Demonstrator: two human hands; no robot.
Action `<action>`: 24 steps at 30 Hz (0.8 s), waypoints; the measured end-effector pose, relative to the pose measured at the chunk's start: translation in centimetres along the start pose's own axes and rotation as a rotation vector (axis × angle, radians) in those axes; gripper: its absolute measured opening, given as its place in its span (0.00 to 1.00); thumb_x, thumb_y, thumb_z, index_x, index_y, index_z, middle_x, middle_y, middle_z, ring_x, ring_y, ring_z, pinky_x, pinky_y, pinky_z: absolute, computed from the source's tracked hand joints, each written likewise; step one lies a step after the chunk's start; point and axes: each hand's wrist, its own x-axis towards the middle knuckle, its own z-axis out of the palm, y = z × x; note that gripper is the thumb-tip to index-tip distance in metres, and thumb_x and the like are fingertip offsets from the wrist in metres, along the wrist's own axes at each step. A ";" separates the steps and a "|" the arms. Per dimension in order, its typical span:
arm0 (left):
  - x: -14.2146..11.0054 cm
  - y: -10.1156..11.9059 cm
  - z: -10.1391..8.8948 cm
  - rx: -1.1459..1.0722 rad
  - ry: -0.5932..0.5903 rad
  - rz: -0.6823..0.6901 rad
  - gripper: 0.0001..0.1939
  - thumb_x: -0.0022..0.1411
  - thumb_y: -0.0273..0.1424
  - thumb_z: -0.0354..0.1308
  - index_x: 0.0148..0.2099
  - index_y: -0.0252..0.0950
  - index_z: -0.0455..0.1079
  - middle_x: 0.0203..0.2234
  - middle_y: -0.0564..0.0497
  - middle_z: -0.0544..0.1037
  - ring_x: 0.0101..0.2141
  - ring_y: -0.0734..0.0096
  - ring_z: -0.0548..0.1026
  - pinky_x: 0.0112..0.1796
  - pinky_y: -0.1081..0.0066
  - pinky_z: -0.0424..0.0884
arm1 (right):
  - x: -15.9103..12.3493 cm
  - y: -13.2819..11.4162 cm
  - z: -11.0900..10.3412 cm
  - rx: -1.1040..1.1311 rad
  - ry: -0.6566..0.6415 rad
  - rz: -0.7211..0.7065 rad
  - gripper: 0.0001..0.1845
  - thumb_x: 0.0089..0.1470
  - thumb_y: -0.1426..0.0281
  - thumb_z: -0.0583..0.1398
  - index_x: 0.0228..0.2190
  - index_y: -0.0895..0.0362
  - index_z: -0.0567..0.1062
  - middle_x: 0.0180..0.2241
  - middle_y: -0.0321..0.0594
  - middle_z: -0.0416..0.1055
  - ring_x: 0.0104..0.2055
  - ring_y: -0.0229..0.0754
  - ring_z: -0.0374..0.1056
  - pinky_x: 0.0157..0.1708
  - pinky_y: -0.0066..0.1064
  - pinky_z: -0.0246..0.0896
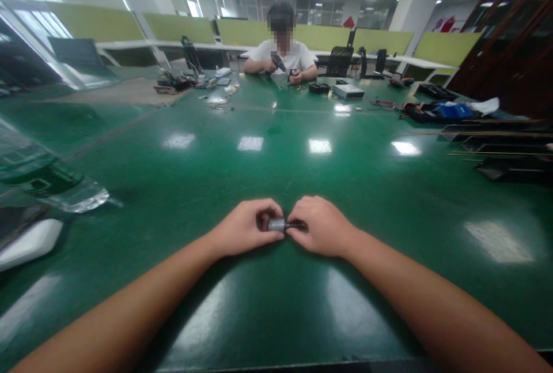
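Largest first: green counter [276, 165], glossy, ceiling lights mirrored in patches across it. Dark wooden cabinet [510, 33] beyond the far right. Yellow-green partition panels [250, 33] across the back of the room. A co-worker [301, 57] in a white top sits at the far side, facing the near person. Toward the right edge, a black tool bag [427, 112] with something blue in it. Clear bottle [47, 180], green label, at the near person's left. White box [348, 91] near the co-worker. Dark drill-like tool [279, 63] in the co-worker's grasp.

Near person's left hand [250, 228]: thumb and fingers closed round a small grey cylinder [276, 225], low over the counter's near middle. Right hand [323, 228], just beside: fingertips pinched on a slim dark piece [295, 225] at the cylinder's right end. Too small and shaded to say whether the two are one part.
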 end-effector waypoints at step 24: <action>0.0 0.1 0.1 -0.022 0.006 -0.005 0.12 0.54 0.34 0.68 0.39 0.34 0.74 0.30 0.52 0.77 0.31 0.68 0.75 0.34 0.72 0.69 | -0.4 0.2 0.0 0.022 0.003 0.016 0.06 0.56 0.69 0.64 0.36 0.57 0.79 0.35 0.41 0.77 0.39 0.44 0.68 0.40 0.35 0.58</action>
